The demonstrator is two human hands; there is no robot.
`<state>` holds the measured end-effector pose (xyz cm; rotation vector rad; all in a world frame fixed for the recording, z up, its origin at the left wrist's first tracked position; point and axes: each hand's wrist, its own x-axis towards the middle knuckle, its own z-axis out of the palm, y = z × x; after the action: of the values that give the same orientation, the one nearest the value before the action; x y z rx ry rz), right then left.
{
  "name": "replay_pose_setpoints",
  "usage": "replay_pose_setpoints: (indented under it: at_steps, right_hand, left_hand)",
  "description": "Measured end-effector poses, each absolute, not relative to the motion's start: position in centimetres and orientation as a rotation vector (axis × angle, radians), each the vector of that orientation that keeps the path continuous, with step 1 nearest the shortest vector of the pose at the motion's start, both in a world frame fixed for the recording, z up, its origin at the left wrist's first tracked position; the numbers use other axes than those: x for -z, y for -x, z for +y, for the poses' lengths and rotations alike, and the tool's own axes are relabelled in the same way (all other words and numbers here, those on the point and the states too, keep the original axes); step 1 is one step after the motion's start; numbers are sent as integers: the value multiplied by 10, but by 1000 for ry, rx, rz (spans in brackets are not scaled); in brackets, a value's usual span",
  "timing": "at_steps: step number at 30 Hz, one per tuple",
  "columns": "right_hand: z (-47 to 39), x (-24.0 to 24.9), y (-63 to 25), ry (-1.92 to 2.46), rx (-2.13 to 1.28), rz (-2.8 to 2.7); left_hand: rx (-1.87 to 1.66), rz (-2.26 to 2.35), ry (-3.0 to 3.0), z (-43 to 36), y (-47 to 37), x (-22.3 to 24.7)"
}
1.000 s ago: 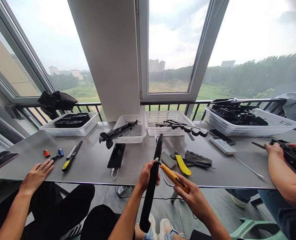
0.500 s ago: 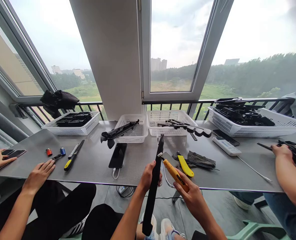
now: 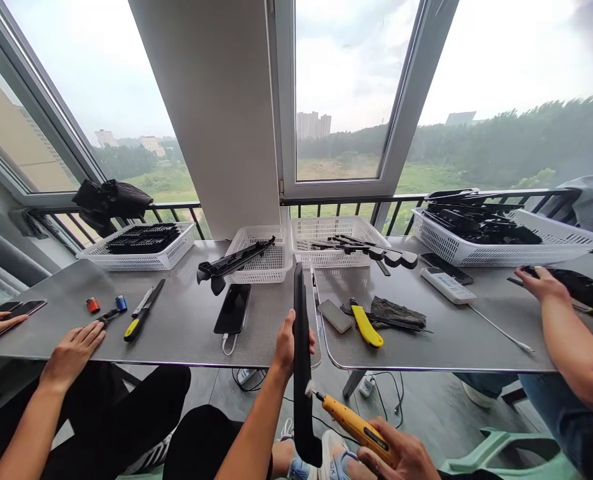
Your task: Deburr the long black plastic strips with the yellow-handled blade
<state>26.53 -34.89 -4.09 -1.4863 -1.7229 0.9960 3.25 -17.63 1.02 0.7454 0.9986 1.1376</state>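
Black strip (image 3: 301,300), approx. upright in our view, is the piece under work: upper part in front of the metal table (image 3: 266,317), bent lower end past the near edge, above the floor. L hand (image 3: 285,343) is wrapped round its mid-length, thumb one side, fingertips the other. R hand (image 3: 401,457) is closed round a yellow rotary tool (image 3: 356,427); its white tip (image 3: 309,389) sits at the strip's R edge, lower half. Contact looks likely; we can't confirm it, nor whether the tip is spinning.

Status: we judge work on this pc. to be in progress, not complete. Edge finish is too small to read, so we can't say what % is done. Lower edge, by tip position, appears to be the section being dealt with.

Stock: black parts (image 3: 476,223) heaped in the far R basket (image 3: 469,255); further dark pcs. (image 3: 143,239) laid in the far L basket (image 3: 175,252). We can't tell which lot is finished and which is outstanding. Yellow-handled knife (image 3: 366,325) and dark cloth (image 3: 399,312) lie on the table to the R, neither in our hands.
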Motion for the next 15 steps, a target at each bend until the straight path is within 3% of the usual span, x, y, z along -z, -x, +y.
replay_pose_setpoints:
  at_steps: [8, 15]
  right_hand:
    - [-263, 4, -214, 1764, -631, -1553]
    - [-211, 13, -175, 1529, -366, -1660]
  left_hand:
    - [-1260, 1048, -694, -179, -30, -15]
    - [-1258, 1055, -713, -177, -28, -14]
